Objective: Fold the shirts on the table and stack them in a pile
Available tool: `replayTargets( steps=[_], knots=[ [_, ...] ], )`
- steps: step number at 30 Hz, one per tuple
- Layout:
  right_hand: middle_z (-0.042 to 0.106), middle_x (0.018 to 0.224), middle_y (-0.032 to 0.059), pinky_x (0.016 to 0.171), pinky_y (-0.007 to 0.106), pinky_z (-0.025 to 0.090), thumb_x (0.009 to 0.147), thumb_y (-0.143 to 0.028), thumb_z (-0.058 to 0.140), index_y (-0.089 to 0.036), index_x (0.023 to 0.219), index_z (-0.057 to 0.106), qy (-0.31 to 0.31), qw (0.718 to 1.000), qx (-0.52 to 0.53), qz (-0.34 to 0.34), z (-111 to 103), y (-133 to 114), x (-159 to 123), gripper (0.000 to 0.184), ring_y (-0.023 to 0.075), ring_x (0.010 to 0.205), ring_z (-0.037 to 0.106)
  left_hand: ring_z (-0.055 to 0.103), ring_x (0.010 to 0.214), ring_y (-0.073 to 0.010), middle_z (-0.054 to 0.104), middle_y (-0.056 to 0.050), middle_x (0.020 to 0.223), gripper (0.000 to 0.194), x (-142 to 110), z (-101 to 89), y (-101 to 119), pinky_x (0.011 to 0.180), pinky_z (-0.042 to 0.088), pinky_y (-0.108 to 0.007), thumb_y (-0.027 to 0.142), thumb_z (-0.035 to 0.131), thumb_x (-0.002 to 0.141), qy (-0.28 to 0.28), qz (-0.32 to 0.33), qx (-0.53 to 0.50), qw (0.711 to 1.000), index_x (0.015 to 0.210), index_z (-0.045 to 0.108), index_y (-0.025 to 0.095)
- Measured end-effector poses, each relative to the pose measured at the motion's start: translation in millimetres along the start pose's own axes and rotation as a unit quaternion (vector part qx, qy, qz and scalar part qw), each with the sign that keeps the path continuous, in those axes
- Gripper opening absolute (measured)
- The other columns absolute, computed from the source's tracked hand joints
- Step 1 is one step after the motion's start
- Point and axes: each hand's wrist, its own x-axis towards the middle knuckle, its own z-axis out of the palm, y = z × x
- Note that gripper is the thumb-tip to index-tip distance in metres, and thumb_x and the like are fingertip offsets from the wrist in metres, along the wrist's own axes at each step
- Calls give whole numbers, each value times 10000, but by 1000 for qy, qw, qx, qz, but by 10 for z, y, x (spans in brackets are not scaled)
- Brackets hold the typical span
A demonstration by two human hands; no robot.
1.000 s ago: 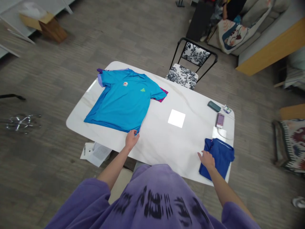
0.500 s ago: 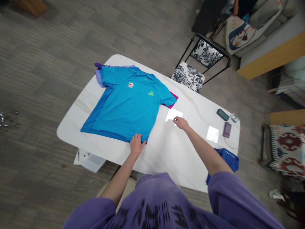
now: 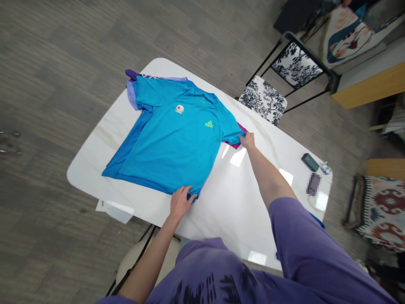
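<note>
Layered shirts point(image 3: 174, 139) on white table point(image 3: 234, 211)

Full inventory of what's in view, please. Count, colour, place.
T-shirt: 1, blue, spread on table
lilac cloth: 1, under T-shirt's left side
magenta cloth: 1, under right-hand sleeve
table: 1, white, centre
case: 1, dark, table's right end
packet: 1, whitish, beside case
pixelated item: 1, purplish, below case
dark-blue cloth: mostly hidden behind right arm
patterned chair: 1, black and white, beyond table
pale seat: 1, bottom
papers: white, count unclear, below table's near edge
woven textile: 1, multicoloured, far right
floor: grey
left hand: 1, at hem
right hand: 1, at sleeve end
</note>
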Motion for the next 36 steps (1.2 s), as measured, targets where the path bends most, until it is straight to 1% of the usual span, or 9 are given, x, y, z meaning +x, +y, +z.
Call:
replayTargets(
  steps=[3, 6, 8, 12, 15, 20, 26, 30, 36],
  knots=[
    [673, 1513, 228, 1392, 672, 527, 1008, -470, 759, -200, 1342, 743, 5, 1000, -6, 13, 53, 35, 124, 430, 441, 1484, 622, 758, 1354, -346, 789, -86, 1447, 286, 36, -12, 64, 1116, 572, -483, 420, 740, 1153, -7, 2, 9, 1000, 1422, 837, 440],
    [708, 1445, 206, 1367, 693, 527, 1014, -546, 780, -248, 1155, 738, 9, 1000, -23, 17, 61, 50, 210, 332, 454, 1506, 562, 763, 1306, -312, 797, -68, 1414, 240, 39, -23, 146, 1095, 571, -469, 369, 659, 1184, -20, 13, 14, 1000, 1271, 859, 467],
    [757, 1388, 184, 1360, 709, 508, 1045, -538, 752, -268, 1114, 712, 9, 999, -40, 18, 49, 55, 254, 282, 451, 1495, 570, 768, 1295, -305, 814, -57, 1392, 282, 27, -31, 186, 1094, 574, -465, 362, 604, 1206, -24, 16, 16, 999, 1259, 857, 474],
    [838, 1358, 139, 1389, 741, 436, 1064, -467, 725, -282, 1203, 694, 4, 998, -56, 26, 9, 87, 319, 234, 432, 1473, 649, 778, 1311, -311, 842, -58, 1389, 388, -6, -75, 198, 1079, 580, -460, 353, 518, 1224, -31, -7, 23, 999, 1423, 827, 477],
    [863, 1334, 134, 1370, 740, 457, 1060, -511, 728, -285, 1175, 708, 9, 998, -43, 36, -20, 145, 353, 255, 427, 1427, 702, 785, 1280, -299, 834, -71, 1404, 428, -22, -133, 163, 1081, 588, -449, 389, 453, 1247, -31, -10, 28, 999, 1488, 801, 449],
    [873, 1324, 134, 1259, 578, 608, 1067, -525, 700, -272, 1203, 736, 30, 999, -7, 14, -38, 269, 373, 289, 382, 1346, 746, 753, 1329, -290, 806, -65, 1460, 309, 9, -180, 167, 1146, 568, -439, 409, 526, 1227, -17, -1, 46, 999, 1360, 805, 421],
    [858, 1294, 130, 1225, 522, 636, 1108, -528, 686, -225, 1271, 758, 28, 999, -4, -17, -38, 367, 334, 351, 345, 1298, 746, 689, 1401, -386, 795, -154, 1482, 343, 131, -35, 282, 1140, 523, -489, 458, 699, 1192, -9, -11, 76, 997, 1454, 778, 251],
    [859, 1340, 159, 1227, 512, 637, 1096, -456, 699, -206, 1286, 781, 28, 1000, -10, -8, -76, 439, 303, 325, 355, 1304, 737, 718, 1360, -339, 821, -119, 1429, 239, 135, -24, 285, 1120, 522, -452, 395, 623, 1243, -18, 2, 73, 997, 1335, 795, 257],
    [876, 1390, 183, 1255, 519, 633, 1062, -393, 732, -194, 1311, 809, 39, 999, 15, 4, -188, 555, 245, 328, 371, 1329, 749, 775, 1236, -283, 848, -57, 1266, 172, -48, -206, 316, 1095, 562, -409, 350, 588, 1241, -38, 37, 69, 996, 1206, 755, 329]
  ],
)
